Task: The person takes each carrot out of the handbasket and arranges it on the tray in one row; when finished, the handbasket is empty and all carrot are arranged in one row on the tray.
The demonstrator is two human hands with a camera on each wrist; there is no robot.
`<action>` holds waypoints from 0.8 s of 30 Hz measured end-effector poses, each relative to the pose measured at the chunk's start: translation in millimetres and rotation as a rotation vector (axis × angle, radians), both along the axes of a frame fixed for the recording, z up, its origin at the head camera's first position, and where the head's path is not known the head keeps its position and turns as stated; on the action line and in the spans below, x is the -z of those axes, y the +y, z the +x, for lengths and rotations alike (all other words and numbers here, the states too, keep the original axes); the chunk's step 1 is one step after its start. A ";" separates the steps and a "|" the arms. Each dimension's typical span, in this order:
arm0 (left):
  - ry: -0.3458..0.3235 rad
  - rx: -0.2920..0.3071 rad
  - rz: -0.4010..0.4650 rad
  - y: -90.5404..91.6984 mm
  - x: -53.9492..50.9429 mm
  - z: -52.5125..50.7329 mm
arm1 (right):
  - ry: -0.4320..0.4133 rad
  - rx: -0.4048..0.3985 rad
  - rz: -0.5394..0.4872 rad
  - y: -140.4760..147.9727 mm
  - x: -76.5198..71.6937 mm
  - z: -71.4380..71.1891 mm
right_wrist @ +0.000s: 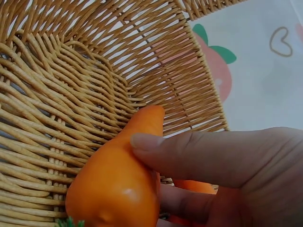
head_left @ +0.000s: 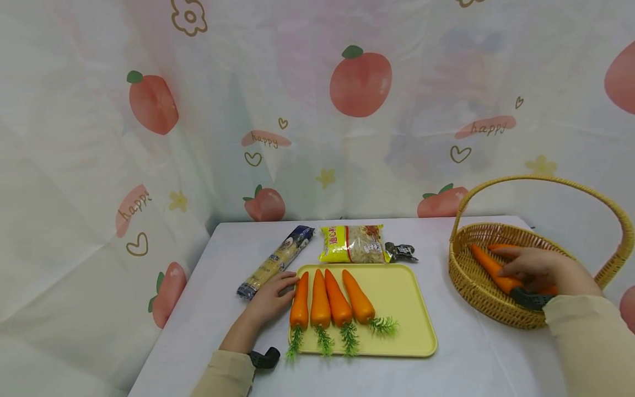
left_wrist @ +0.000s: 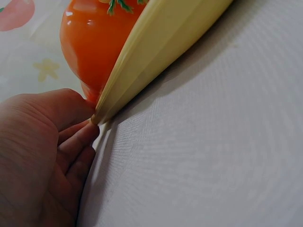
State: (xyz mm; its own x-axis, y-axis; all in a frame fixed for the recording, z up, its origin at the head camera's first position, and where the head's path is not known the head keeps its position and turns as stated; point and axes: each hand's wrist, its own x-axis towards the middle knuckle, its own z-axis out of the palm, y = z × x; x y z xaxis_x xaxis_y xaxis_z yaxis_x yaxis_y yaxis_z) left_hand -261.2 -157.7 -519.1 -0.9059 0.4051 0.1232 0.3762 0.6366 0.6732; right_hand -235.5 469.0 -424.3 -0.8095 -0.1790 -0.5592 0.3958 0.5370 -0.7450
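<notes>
Several orange carrots (head_left: pixel 320 300) with green tops lie side by side on a yellow tray (head_left: pixel 402 309). My left hand (head_left: pixel 272 298) is at the tray's left edge; in the left wrist view its thumb and fingers (left_wrist: pixel 78 139) pinch the rim, close beside the nearest carrot (left_wrist: pixel 97 42). Inside the wicker basket (head_left: pixel 476 300) on the right, my right hand (head_left: pixel 541 267) grips a carrot (right_wrist: pixel 118 179), thumb on its upper side and fingers along the other. Another carrot (right_wrist: pixel 194 186) lies partly hidden behind that hand.
Behind the tray lie a yellow bag of pasta (head_left: pixel 353 244) and a small dark packet (head_left: pixel 401 252). A long noodle pack (head_left: pixel 278 262) slants beside the left hand. The basket's tall handle (head_left: pixel 541 178) arches over the right hand. A patterned cloth (head_left: pixel 307 71) hangs behind the table.
</notes>
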 end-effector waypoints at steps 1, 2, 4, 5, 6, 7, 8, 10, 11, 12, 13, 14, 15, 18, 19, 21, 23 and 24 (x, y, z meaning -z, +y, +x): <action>0.002 0.000 0.000 0.1 -0.2 0.0 | -0.004 0.001 -0.001 -0.1 -0.3 0.0; 0.001 -0.001 0.001 0.2 -0.4 0.0 | -0.002 0.003 -0.002 -0.4 -0.4 0.3; -0.003 -0.004 0.000 0.4 -0.9 0.1 | 0.008 -0.002 0.011 -0.6 -1.0 1.0; -0.004 -0.005 0.001 0.5 -0.8 0.1 | 0.012 -0.005 0.016 -0.7 -1.4 1.3; -0.005 -0.006 0.002 0.5 -0.7 0.2 | 0.021 -0.012 0.031 -0.6 -1.7 1.7; -0.007 -0.006 0.001 0.4 -0.5 0.3 | 0.023 -0.011 0.042 -0.6 -1.9 1.8; -0.009 -0.007 0.001 0.3 -0.1 0.4 | 0.032 -0.012 0.056 -0.7 -2.2 2.4; -0.005 -0.005 0.000 0.1 0.4 0.5 | 0.028 0.007 0.043 -1.1 -2.1 3.6; -0.003 -0.003 0.001 0.0 0.8 0.5 | 0.021 0.026 0.037 -1.4 -2.0 4.2; 0.000 -0.001 0.000 -0.1 1.1 0.5 | 0.020 0.038 0.031 -1.5 -1.7 4.9; 0.002 0.000 0.001 -0.1 1.3 0.5 | 0.021 0.043 0.023 -1.5 -1.2 5.7; 0.005 0.002 0.001 -0.1 1.5 0.3 | 0.028 0.042 0.015 -1.5 -0.8 6.6; 0.006 0.002 0.000 -0.1 1.5 0.3 | 0.024 0.051 -0.001 -1.6 -0.3 7.0; 0.008 0.000 -0.002 0.1 1.2 0.2 | 0.045 0.034 0.001 -0.6 0.3 7.4; 0.008 -0.002 -0.002 0.1 1.0 0.2 | 0.052 0.026 0.004 -0.1 0.1 7.1; 0.008 -0.004 -0.005 0.2 0.5 0.0 | 0.060 0.013 0.010 1.3 -0.6 6.1; 0.009 -0.006 -0.008 0.3 0.4 -0.2 | 0.075 -0.012 0.039 2.9 -2.2 5.1; 0.010 -0.007 -0.009 0.3 0.4 -0.2 | 0.084 -0.027 0.057 3.6 -3.1 4.9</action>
State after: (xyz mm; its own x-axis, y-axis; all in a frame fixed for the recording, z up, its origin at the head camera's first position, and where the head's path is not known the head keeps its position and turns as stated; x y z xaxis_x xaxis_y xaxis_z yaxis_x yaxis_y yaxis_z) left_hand -261.4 -157.4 -519.5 -0.9073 0.4001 0.1291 0.3788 0.6450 0.6637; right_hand -230.6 472.6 -421.2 -0.8496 -0.1710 -0.4990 0.3179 0.5888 -0.7431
